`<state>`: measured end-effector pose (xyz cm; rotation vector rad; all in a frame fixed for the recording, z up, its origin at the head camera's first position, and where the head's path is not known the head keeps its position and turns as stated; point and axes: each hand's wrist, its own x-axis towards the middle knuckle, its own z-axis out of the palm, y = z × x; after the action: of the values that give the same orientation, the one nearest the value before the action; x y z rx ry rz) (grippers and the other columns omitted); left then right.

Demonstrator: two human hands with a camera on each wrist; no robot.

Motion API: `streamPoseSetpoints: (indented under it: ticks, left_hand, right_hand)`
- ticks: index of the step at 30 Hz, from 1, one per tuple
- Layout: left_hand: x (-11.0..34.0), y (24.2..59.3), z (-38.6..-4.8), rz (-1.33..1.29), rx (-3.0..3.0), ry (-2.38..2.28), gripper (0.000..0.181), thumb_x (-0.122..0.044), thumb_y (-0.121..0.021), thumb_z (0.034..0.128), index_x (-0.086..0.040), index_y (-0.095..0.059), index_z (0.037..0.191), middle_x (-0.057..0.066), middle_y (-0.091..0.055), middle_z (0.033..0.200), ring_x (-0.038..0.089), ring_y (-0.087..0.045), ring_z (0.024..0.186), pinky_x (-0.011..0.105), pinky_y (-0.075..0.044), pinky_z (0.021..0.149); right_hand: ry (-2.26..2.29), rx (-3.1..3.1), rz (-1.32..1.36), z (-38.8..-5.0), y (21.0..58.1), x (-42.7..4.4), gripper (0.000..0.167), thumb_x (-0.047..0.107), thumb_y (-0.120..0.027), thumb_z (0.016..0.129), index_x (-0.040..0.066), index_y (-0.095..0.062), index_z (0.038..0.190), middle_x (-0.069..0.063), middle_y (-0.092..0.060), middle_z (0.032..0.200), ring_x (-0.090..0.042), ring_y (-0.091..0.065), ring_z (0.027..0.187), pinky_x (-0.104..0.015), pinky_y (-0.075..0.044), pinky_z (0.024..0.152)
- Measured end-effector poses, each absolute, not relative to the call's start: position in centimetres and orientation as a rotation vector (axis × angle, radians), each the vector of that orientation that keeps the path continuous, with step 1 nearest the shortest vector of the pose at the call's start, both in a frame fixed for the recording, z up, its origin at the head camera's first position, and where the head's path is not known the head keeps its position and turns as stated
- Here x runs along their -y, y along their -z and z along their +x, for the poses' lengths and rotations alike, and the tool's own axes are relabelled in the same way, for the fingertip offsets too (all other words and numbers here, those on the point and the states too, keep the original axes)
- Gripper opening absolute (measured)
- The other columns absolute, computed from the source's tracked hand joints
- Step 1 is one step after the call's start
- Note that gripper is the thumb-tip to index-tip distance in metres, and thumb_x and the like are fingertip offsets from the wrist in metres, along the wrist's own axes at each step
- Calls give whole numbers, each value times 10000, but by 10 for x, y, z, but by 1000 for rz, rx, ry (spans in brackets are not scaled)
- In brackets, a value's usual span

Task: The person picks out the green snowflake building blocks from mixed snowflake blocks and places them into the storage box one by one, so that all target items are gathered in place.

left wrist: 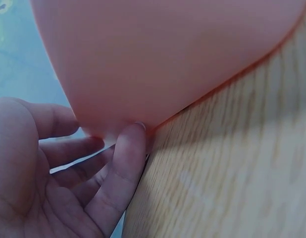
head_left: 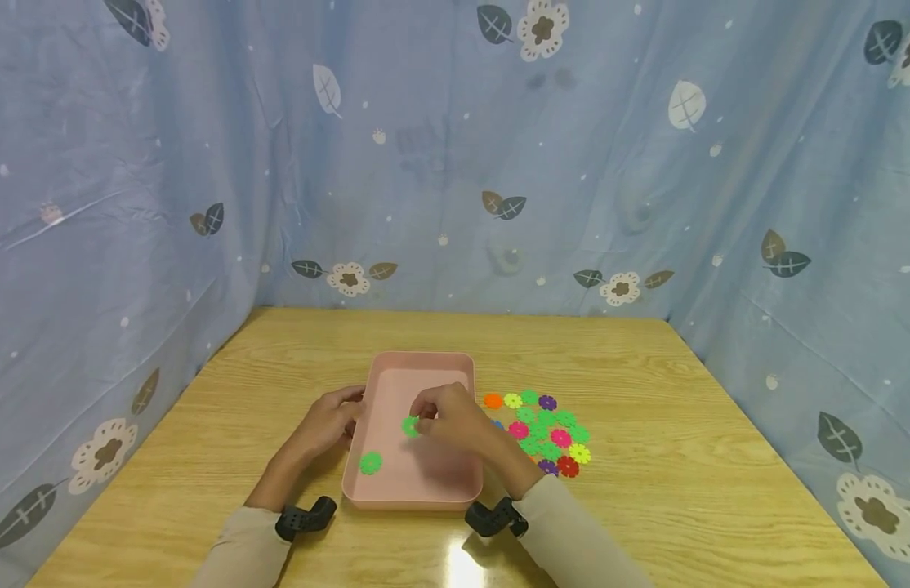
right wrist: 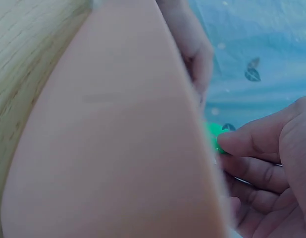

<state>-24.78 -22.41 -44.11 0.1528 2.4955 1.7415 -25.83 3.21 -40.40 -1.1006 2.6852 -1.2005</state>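
My right hand (head_left: 452, 415) is over the pink tray (head_left: 413, 501) and pinches a green snowflake building disc (head_left: 409, 426) between thumb and fingertips. In the right wrist view that disc (right wrist: 216, 136) shows just past the tray's rim, partly hidden by it. Another green disc (head_left: 370, 463) lies on the tray floor at the near left. My left hand (head_left: 328, 420) holds the tray by its left side. In the left wrist view its fingers (left wrist: 124, 158) bend against the tray's outer wall (left wrist: 158, 59) and at its rim.
Right of the tray, a loose group of snowflake discs (head_left: 546, 433) in green, pink, yellow, orange, purple, red and blue lies on the wooden table (head_left: 683, 457). My right forearm partly covers the group's near-left side. A blue patterned curtain (head_left: 440, 163) surrounds the table's back and sides.
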Motion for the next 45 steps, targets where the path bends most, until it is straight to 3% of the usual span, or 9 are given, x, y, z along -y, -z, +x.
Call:
streamPoseSetpoints:
  ticks: [7, 15, 22, 32, 38, 45]
  left_hand:
    - [225, 441, -247, 161, -2500, -1739, 502, -177, -463, 1056, 22, -420, 1515, 243, -554, 1359, 251, -675, 698, 367, -598, 597]
    - [225, 442, -249, 150, -2495, -1735, 500, -180, -457, 1059, 8, -420, 1520, 236, -549, 1364, 258, -672, 692, 377, -601, 600]
    - [225, 445, -248, 166, -2486, -1740, 489, -174, -459, 1061, 15, -432, 1511, 239, -546, 1370, 265, -677, 693, 386, -603, 595]
    - [223, 444, -248, 173, -2496, -1728, 494, -185, -453, 1065, 15, -425, 1515, 243, -548, 1362, 255, -674, 695, 379, -601, 593]
    - [222, 442, -249, 186, -2490, -1735, 502, -183, -452, 1062, 18, -414, 1520, 248, -565, 1338, 261, -671, 699, 384, -602, 595]
    - [224, 442, -250, 188, -2511, -1707, 497, -195, -447, 1067, 9, -421, 1519, 237, -548, 1364, 260, -678, 714, 371, -603, 601]
  right_hand:
    - [1094, -2626, -1079, -258, 406, -20, 136, -15, -690, 877, 98, -755, 916, 91, -667, 781, -34, -589, 712, -193, -519, 674]
    - [1011, -2561, -1081, -260, 409, -14, 145, -2, -713, 878, 123, -738, 809, 88, -655, 714, -44, -574, 697, -187, -521, 668]
    - [912, -2544, -1050, -259, 414, -7, 130, 12, -717, 879, 122, -739, 813, 87, -652, 738, -46, -574, 721, -183, -513, 679]
    - [780, -2627, -995, -258, 421, -3, 167, 115, -760, 877, 215, -729, 746, 133, -627, 713, -82, -486, 876, -240, -417, 810]
    - [790, -2611, -1017, -260, 423, -5, 145, 153, -768, 890, 217, -731, 765, 142, -631, 730, -77, -490, 873, -229, -425, 804]
    - [769, -2602, -1088, -261, 425, -4, 102, 123, -779, 868, 171, -733, 791, 140, -620, 724, -25, -542, 735, -176, -474, 695]
